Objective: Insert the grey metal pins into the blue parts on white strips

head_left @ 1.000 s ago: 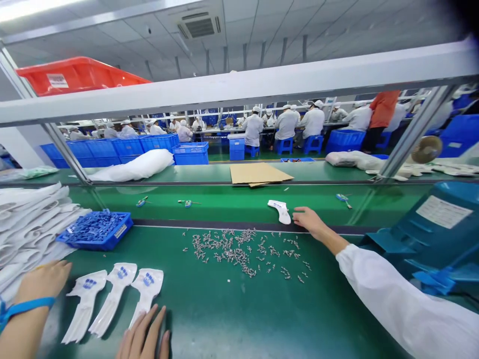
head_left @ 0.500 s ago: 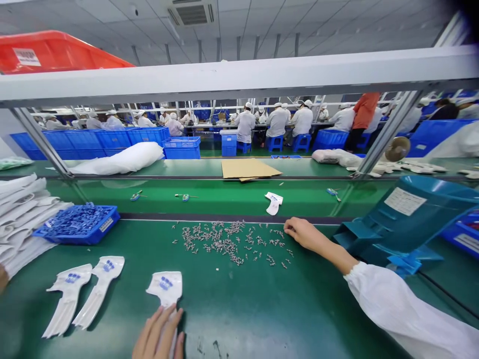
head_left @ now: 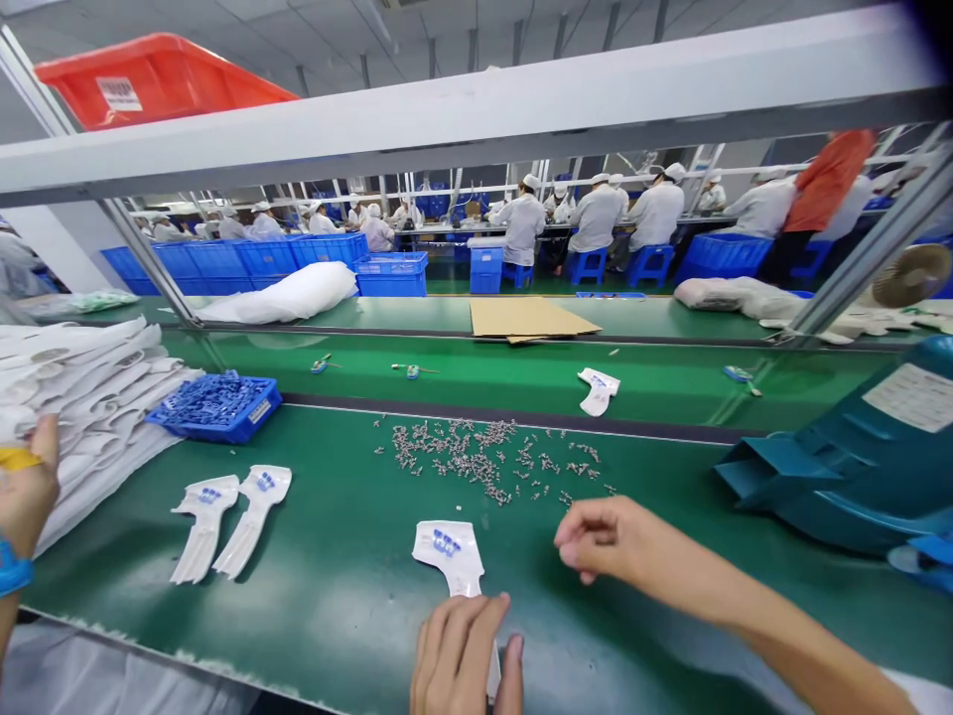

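A shallow blue plastic tray [head_left: 215, 407] at the far left of the green work table [head_left: 357, 616] is heaped with small blue plastic parts [head_left: 208, 397]. It stands just beside a stack of long white plastic pieces [head_left: 89, 387]. A red plastic crate [head_left: 156, 79] sits on the overhead shelf, and a teal plastic hopper bin [head_left: 856, 467] stands at the right. Each of the three carries a white label, but none is sharp enough to read. The left hand [head_left: 462, 655] lies flat, fingers stretched out and together, with its fingertips pressing the lower end of a flat white plastic piece with blue marks [head_left: 451, 551] at the near middle of the table. The right hand [head_left: 603, 541] hovers just right of that piece, fingers curled in toward the thumb; whether they pinch anything cannot be told. Half a second ago it was at the far edge of the scatter of small silver screws [head_left: 483, 462]; now it is on the near side. The white piece has slid right, well apart from the two matching white pieces [head_left: 223, 516]. A co-worker's hand with a blue wristband [head_left: 26, 492] has come in at the left edge.
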`<action>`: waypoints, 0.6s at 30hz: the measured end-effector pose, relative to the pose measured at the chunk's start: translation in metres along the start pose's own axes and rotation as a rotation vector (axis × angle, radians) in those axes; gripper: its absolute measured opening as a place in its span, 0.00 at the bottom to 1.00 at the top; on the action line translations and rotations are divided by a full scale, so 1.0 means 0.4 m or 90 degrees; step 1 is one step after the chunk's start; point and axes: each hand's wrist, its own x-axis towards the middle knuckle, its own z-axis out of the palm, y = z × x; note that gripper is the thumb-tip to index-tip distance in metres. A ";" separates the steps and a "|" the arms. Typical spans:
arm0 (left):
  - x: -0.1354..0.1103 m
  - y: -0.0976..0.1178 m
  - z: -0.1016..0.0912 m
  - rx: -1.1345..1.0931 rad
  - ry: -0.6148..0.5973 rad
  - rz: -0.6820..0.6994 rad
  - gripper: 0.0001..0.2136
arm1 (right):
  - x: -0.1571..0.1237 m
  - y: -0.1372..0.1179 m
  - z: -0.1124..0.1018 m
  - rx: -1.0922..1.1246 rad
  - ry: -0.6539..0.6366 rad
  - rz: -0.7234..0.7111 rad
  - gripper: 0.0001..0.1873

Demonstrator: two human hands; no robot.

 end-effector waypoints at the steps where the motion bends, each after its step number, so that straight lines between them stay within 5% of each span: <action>1: 0.011 0.010 0.000 -0.027 0.010 -0.010 0.15 | -0.015 -0.015 0.046 0.098 -0.031 0.007 0.14; 6: 0.031 0.039 -0.012 -0.120 0.043 -0.038 0.11 | -0.036 -0.045 0.179 0.275 -0.067 0.032 0.18; 18: -0.001 0.020 -0.035 -0.135 0.009 -0.146 0.08 | -0.010 -0.026 0.230 0.182 -0.047 -0.006 0.16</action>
